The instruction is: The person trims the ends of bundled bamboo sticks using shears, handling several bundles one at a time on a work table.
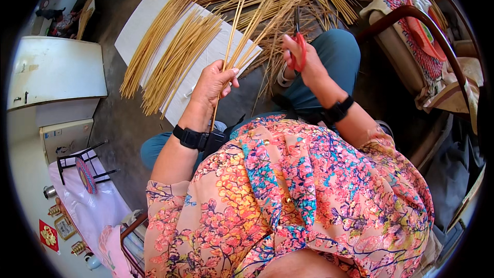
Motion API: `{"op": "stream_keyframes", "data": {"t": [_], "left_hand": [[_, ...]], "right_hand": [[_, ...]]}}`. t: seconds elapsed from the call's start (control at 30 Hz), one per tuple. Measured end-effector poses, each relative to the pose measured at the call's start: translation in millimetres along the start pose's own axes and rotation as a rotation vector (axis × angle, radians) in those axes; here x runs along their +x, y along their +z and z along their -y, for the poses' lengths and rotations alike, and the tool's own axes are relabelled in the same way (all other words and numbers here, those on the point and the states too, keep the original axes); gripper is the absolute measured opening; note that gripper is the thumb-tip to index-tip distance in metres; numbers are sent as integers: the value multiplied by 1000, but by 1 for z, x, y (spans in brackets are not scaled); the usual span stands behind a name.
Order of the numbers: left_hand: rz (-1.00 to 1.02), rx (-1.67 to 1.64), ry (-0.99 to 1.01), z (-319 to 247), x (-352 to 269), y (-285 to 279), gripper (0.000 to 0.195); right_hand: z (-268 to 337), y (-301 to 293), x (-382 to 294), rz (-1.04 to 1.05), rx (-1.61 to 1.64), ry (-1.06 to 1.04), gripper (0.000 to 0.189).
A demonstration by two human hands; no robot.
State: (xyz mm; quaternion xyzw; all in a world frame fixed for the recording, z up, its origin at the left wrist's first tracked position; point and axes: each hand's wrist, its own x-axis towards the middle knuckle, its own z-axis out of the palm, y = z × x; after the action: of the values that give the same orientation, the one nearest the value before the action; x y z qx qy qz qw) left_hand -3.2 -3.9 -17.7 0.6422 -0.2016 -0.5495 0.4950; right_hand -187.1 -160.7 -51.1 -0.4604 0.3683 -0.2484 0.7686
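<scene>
My left hand (216,79) grips a few long dry stalks (249,33) near their lower part, thumb pressed across them. Their feathery seed heads fan out away from me. Red-handled scissors (298,52) are in my right hand (303,58), blades pointing away, a short gap from the stalks. It is too small to see whether the blades are apart. On a white board (131,42) to the left lie two piles: longer stalks with seed heads (164,31) and shorter trimmed stalks (181,58).
Bundles of stalks (247,2) and loose trimmings (270,46) cover the floor beyond the board. A wooden-armed chair (420,12) with a woven mat stands at right. At left are a white cabinet (61,69) and a cloth-covered table (92,204) with an upturned black stool (87,166).
</scene>
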Motion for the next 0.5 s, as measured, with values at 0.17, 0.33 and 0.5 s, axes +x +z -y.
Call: {"op": "stream_keyframes", "data": {"t": [0.17, 0.33, 0.5], "left_hand": [[-51, -15, 19, 1, 1, -2, 16], [-64, 47, 20, 3, 6, 4, 17], [-50, 91, 27, 2, 2, 9, 17]], "right_hand": [[14, -9, -35, 337, -466, 231, 50], [-5, 1, -38, 437, -608, 350, 53], [1, 6, -35, 434, -569, 402, 62]]}}
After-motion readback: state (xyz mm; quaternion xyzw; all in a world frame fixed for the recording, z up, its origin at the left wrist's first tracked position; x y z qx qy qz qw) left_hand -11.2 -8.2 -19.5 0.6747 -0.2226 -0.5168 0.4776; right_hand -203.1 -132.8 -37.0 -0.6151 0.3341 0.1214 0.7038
